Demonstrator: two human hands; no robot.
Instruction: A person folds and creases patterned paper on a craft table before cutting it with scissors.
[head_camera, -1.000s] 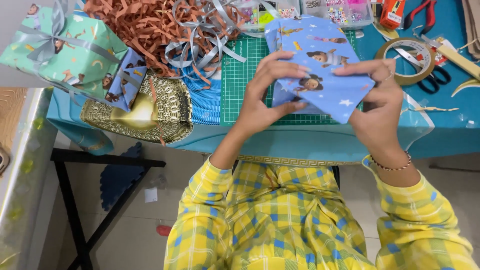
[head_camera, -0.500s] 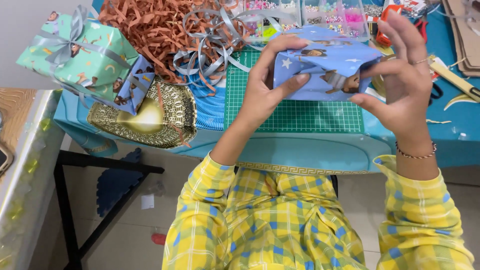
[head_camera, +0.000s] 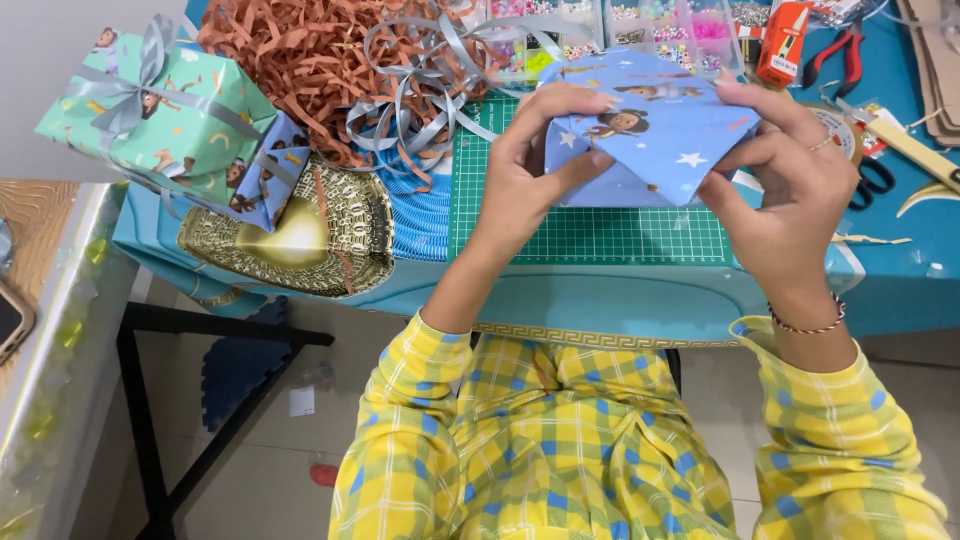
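Two hands, left (head_camera: 525, 175) and right (head_camera: 790, 190), clamped on blue-wrapped box (head_camera: 650, 125), held above green mat (head_camera: 600, 230). End flap folded to a point, seemingly untaped; no ribbon. Finished green gift (head_camera: 160, 115) far left.

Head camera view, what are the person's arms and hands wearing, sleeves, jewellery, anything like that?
Both arms wear long sleeves in a yellow plaid crossed with blue and green lines; the left sleeve and right sleeve end in loose cuffs at the wrists. The right hand has a thin beaded bracelet on its wrist and a slim ring on one finger. The left hand wears no jewellery that shows.
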